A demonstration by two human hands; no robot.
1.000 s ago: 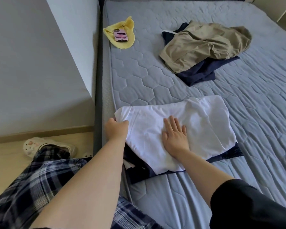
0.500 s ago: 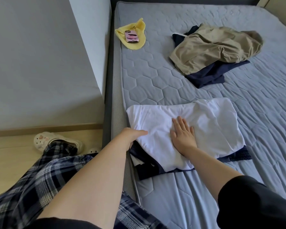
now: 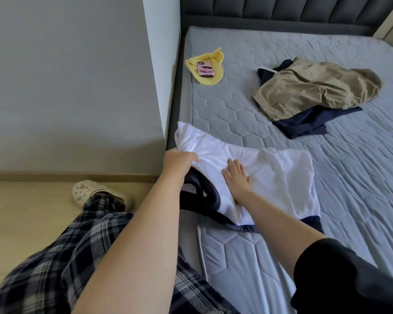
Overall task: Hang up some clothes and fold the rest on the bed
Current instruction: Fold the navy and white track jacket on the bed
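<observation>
Bed point(image 3: 270, 123): grey quilted mattress, hexagon stitching, fills the right side of the view. Dark padded headboard point(image 3: 293, 17) along the far edge. Left edge of the mattress runs close along a grey wall point(image 3: 66, 87), whose white corner point(image 3: 161, 64) juts out beside the bed's upper left; only a narrow gap shows between them. Middle of the mattress and its right side lie bare; bare quilting also in the near strip below the hands.

Floor point(image 3: 27, 211): pale wood, lower left, wood skirting at the foot of the wall. A plaid trouser leg point(image 3: 66, 257) crosses it; a pale clog point(image 3: 86, 192) beyond that, close to the skirting.

White garment point(image 3: 277, 177): at the near left edge of the bed, spread flat on its right part, its left end lifted and bunched, overhanging the mattress edge. It lies over a dark navy garment point(image 3: 204, 200), which shows at the left beneath the raised part and along the near hem.

Khaki garment point(image 3: 313, 87): crumpled heap, farther up the bed, well apart from the white one. It lies on a dark blue garment point(image 3: 309, 123) that pokes out at its near and far sides.

Yellow cloth point(image 3: 210, 69): near the bed's upper left edge, a pink phone point(image 3: 205, 69) lying on it.

Left hand point(image 3: 179, 160): fingers closed, clamped on the raised left end of the white garment.

Right hand point(image 3: 236, 177): flat, fingers spread slightly, palm pressing down on the white garment just right of the left hand. Black sleeve point(image 3: 340, 279) at lower right.
</observation>
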